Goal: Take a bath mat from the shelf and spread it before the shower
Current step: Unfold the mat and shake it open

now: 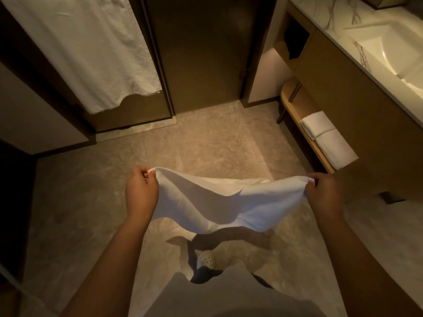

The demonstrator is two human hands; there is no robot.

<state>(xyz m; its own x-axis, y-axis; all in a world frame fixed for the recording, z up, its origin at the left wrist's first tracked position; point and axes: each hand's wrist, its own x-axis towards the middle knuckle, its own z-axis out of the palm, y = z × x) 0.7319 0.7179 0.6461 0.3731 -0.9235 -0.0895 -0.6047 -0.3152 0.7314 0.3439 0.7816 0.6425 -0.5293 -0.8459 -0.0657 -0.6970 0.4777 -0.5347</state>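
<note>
A white bath mat (219,202) hangs unfolded in the air above the floor, sagging in the middle. My left hand (141,191) pinches its left corner and my right hand (325,195) pinches its right corner. The low wooden shelf (295,110) runs under the vanity on the right and carries folded white towels (327,138). The shower entrance with its raised sill (135,130) lies ahead to the left, apart from the mat.
A large white towel (87,53) hangs at the upper left over the shower panel. A dark door (201,53) stands straight ahead. The marble basin (393,53) and counter fill the right. My shoe (206,259) shows on the tiled floor (206,145) below the mat.
</note>
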